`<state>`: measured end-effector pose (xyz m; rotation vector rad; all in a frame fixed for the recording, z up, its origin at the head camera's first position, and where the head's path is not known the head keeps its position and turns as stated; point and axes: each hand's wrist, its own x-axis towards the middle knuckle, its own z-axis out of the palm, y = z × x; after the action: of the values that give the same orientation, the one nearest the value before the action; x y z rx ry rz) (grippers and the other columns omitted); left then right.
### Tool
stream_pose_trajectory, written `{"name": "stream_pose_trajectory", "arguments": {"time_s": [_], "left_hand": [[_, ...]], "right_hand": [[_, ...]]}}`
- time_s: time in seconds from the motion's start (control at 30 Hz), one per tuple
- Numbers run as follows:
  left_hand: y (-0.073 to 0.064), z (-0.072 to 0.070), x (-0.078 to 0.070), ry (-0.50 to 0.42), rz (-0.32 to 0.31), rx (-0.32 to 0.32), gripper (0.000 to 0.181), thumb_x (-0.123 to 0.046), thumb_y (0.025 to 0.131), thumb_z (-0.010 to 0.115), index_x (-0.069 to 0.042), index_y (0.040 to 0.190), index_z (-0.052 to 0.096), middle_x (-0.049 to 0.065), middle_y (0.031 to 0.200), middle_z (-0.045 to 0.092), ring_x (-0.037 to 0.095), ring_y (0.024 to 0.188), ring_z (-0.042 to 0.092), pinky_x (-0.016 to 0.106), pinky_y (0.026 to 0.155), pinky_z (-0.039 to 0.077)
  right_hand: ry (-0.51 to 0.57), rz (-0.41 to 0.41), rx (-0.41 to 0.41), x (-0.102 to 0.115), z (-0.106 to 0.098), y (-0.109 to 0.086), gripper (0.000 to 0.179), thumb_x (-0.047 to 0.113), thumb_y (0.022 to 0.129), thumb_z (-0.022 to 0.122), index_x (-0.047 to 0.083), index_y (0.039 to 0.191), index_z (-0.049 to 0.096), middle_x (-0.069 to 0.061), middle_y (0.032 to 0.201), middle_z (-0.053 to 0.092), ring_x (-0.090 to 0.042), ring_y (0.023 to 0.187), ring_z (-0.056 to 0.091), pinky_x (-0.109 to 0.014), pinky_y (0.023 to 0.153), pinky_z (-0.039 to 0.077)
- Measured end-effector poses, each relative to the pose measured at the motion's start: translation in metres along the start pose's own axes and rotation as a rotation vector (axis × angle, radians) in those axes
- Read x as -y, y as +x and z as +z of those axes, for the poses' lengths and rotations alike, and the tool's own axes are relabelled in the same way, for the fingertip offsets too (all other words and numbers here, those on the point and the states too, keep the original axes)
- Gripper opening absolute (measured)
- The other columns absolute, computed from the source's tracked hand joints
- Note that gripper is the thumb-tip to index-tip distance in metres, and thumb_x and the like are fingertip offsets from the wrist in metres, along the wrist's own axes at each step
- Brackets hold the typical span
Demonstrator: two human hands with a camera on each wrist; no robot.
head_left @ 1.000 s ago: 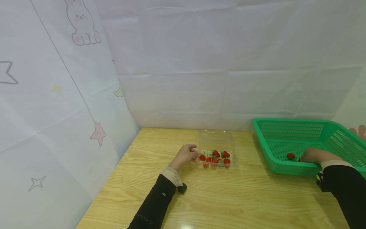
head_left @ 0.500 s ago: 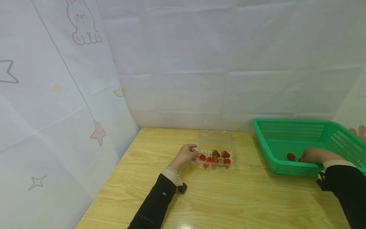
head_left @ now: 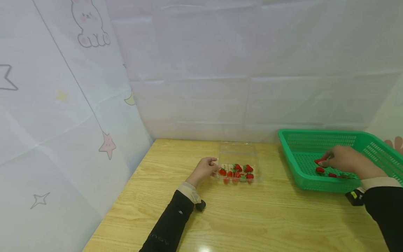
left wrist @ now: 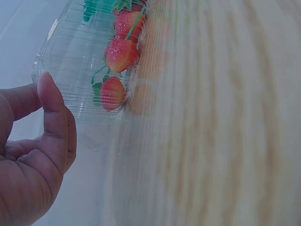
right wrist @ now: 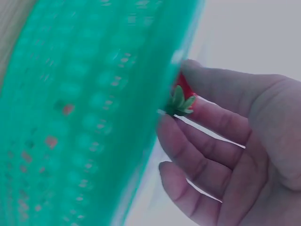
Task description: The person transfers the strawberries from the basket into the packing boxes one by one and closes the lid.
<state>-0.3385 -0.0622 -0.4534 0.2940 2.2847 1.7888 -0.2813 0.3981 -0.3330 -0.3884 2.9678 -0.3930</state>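
The left hand [head_left: 204, 170] pinches the edge of a clear box [left wrist: 70, 61] of berries [head_left: 237, 168] on the counter [head_left: 252, 217]; the right hand [head_left: 346, 160], narrowed, pinches a strawberry [head_left: 318, 161] over the green basket [head_left: 318, 183].

On the table [head_left: 245, 213] I see a box [head_left: 242, 159] near the far edge, strawberries [head_left: 237, 168] in it, the left hand [head_left: 204, 169] at its left side; to its right stands a basket [head_left: 324, 185], loose strawberries [head_left: 320, 170] on its floor, another strawberry [head_left: 318, 161] in the right hand [head_left: 346, 160] above, a cloth [head_left: 201, 87] behind everything
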Motion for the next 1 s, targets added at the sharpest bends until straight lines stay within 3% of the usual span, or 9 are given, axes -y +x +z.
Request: {"name": "stream_pose_trajectory", "arguments": {"time_s": [0.2, 0.43, 0.67, 1.0], "left_hand": [[-0.002, -0.001, -0.001, 0.003, -0.005, 0.006, 0.049, -0.008, 0.096, 0.063, 0.005, 0.14, 0.046, 0.011, 0.092, 0.062, 0.021, 0.076, 0.064, 0.035, 0.068, 0.059], [-0.003, -0.001, -0.002, -0.004, -0.002, 0.017, 0.048, -0.007, 0.096, 0.063, 0.004, 0.14, 0.046, 0.012, 0.092, 0.062, 0.021, 0.077, 0.065, 0.037, 0.069, 0.059], [-0.002, -0.001, -0.004, -0.004, 0.006, 0.011, 0.049, -0.008, 0.096, 0.063, 0.005, 0.14, 0.046, 0.012, 0.092, 0.062, 0.021, 0.074, 0.064, 0.034, 0.067, 0.059], [-0.001, 0.0, -0.005, -0.009, -0.001, 0.009, 0.05, -0.008, 0.096, 0.063, 0.006, 0.14, 0.045, 0.011, 0.092, 0.061, 0.02, 0.072, 0.063, 0.035, 0.067, 0.059]], "right_hand": [[-0.016, -0.033, -0.139, 0.04, -0.004, 0.001, 0.052, 0.039, 0.091, 0.068, -0.008, 0.113, 0.065, -0.025, 0.102, 0.065, -0.043, 0.091, 0.06, -0.047, 0.064, 0.051], [0.039, -0.119, -0.248, 0.099, 0.004, 0.013, 0.046, 0.038, 0.091, 0.069, -0.002, 0.114, 0.068, -0.014, 0.099, 0.068, -0.031, 0.087, 0.063, -0.047, 0.069, 0.053], [0.062, -0.215, -0.26, 0.143, 0.038, 0.042, 0.032, 0.022, 0.09, 0.072, -0.002, 0.111, 0.068, -0.008, 0.092, 0.069, -0.025, 0.081, 0.064, -0.044, 0.066, 0.054], [0.051, -0.218, -0.185, 0.163, 0.095, 0.088, 0.02, 0.015, 0.085, 0.077, 0.004, 0.1, 0.072, -0.003, 0.086, 0.068, -0.018, 0.076, 0.063, -0.038, 0.066, 0.054]]}}
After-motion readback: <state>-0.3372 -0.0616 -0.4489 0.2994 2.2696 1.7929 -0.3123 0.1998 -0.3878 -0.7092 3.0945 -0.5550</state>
